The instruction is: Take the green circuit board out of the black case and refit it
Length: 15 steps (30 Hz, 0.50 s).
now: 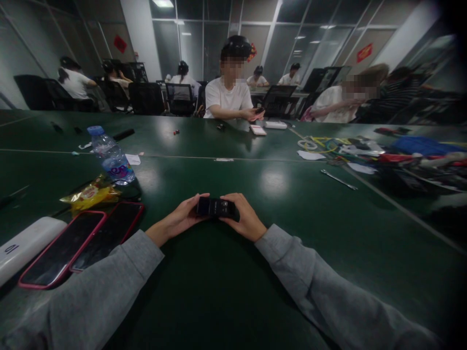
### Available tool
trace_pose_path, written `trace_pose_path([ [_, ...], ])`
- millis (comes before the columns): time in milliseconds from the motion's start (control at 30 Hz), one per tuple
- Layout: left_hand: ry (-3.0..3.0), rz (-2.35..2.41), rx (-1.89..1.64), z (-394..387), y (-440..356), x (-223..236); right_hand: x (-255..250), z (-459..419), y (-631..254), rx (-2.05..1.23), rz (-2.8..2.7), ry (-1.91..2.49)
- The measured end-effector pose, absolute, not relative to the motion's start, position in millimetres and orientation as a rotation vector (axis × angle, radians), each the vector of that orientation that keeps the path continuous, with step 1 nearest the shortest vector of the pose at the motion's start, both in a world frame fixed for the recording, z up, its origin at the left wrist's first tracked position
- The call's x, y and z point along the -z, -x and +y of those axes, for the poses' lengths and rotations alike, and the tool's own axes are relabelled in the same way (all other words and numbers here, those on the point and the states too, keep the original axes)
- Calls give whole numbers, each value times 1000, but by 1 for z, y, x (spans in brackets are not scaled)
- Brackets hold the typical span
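Both hands meet at a small black device [216, 208] in the middle of the green table [197, 301]. It is box-shaped with white print on its right part and a smooth, darker section on the left; its exact kind cannot be made out. My left hand [182, 216] is closed on the left end, thumb along the top. The fingers of my right hand [243, 216] curl round the right end. Grey sleeves cover both forearms.
Left of me lie two red-rimmed phones [63, 248], a white power bank [31, 243], a yellow wrapper [91, 192] and a tilted water bottle [111, 155]. A wrench [339, 180] and tangled cables [328, 146] are on the right. A person [229, 92] sits opposite.
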<state>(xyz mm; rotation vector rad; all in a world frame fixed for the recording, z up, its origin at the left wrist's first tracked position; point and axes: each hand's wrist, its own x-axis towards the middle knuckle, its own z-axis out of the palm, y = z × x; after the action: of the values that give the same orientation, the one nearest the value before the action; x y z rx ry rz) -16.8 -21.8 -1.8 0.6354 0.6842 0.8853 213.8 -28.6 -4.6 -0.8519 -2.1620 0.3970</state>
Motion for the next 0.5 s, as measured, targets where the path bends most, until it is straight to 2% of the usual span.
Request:
trace_pose_path([
  [200,-655,702,-909,-26,14,-2,8,-26,-215,-575,-2074,923],
  [500,-651,738,-914,-29,12,-6,5,-22,-221,-1262,-1791,982],
])
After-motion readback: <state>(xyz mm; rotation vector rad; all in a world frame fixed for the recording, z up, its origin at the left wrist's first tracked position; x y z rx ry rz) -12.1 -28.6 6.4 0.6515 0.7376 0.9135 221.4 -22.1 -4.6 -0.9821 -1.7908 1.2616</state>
